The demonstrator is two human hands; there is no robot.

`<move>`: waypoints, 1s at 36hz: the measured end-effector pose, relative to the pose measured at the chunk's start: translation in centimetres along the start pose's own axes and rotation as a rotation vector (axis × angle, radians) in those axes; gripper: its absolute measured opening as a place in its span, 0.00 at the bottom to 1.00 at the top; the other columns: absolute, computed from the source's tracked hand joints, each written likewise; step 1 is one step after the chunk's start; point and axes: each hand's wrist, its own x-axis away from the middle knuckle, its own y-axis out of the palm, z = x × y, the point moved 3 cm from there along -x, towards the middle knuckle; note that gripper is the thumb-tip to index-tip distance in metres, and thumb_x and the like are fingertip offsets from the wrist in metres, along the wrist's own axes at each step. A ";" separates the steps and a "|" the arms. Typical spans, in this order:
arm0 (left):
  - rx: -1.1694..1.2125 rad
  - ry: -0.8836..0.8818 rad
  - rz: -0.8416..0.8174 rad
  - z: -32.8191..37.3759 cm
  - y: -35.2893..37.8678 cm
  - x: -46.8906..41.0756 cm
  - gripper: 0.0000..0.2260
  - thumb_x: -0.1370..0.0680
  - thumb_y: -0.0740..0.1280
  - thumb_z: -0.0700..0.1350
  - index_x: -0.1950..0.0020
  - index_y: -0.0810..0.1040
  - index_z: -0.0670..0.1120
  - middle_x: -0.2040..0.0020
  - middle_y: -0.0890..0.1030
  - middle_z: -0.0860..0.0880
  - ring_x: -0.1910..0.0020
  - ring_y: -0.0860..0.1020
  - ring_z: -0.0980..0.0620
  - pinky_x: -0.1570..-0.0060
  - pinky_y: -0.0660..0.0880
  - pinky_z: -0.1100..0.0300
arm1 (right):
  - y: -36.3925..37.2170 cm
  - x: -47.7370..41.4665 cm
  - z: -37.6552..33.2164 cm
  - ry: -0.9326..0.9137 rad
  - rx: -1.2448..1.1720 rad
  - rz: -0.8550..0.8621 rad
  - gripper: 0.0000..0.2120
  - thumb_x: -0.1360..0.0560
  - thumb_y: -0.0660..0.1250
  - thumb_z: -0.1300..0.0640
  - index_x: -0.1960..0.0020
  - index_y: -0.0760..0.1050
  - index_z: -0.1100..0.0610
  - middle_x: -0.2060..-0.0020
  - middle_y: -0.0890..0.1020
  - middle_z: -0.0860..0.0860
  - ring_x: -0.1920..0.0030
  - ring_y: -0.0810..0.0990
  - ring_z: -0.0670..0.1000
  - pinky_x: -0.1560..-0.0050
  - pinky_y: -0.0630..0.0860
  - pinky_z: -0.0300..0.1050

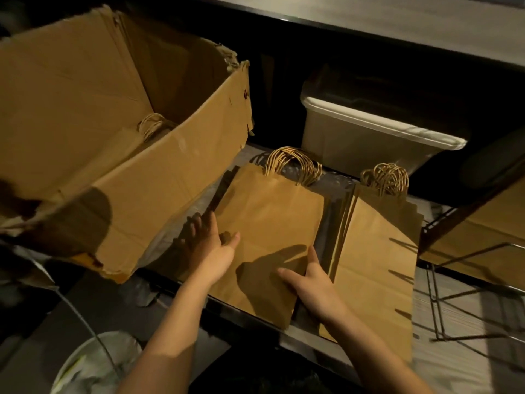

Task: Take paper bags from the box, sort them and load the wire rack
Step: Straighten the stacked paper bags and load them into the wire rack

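A stack of flat brown paper bags (270,217) with twisted handles lies on the wire rack shelf (332,191). My left hand (213,245) rests against the stack's left edge, fingers spread. My right hand (312,285) presses its lower right corner, thumb on top. A second stack of larger paper bags (377,251) lies just to the right, touching the first. The torn cardboard box (119,115) stands open at the upper left, and more bag handles (152,125) show inside it.
A white plastic bin (369,135) sits behind the stacks on the shelf. Dark wire rack frames (466,251) stand at the right. A counter edge (369,21) runs overhead. A white lined bucket (96,362) is at the lower left.
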 end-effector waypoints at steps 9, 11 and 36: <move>-0.158 0.078 -0.004 -0.2 0.8 -0.4 0.35 0.21 0.51 0.64 0.23 0.36 0.53 0.24 0.33 0.45 0.25 0.33 0.46 0.29 0.34 0.45 | -0.6 2.0 -1.2 -0.098 -0.275 -0.025 0.27 0.25 0.68 0.57 0.30 0.62 0.51 0.42 0.79 0.48 0.43 0.79 0.48 0.42 0.77 0.45; -0.142 0.084 -0.005 -0.3 0.8 -0.4 0.34 0.21 0.50 0.64 0.23 0.36 0.53 0.24 0.32 0.45 0.25 0.32 0.46 0.30 0.33 0.45 | -0.9 2.8 -1.8 -0.142 -0.285 -0.003 0.21 0.24 0.67 0.57 0.34 0.66 0.48 0.45 0.79 0.44 0.46 0.79 0.43 0.50 0.77 0.35; 0.393 0.083 -0.022 1.5 -1.3 2.9 0.30 0.21 0.51 0.64 0.22 0.49 0.55 0.23 0.57 0.49 0.25 0.56 0.44 0.27 0.54 0.44 | -2.9 3.9 -5.6 -0.397 -0.416 -0.010 0.17 0.21 0.61 0.62 0.43 0.69 0.39 0.48 0.83 0.49 0.51 0.83 0.47 0.59 0.80 0.38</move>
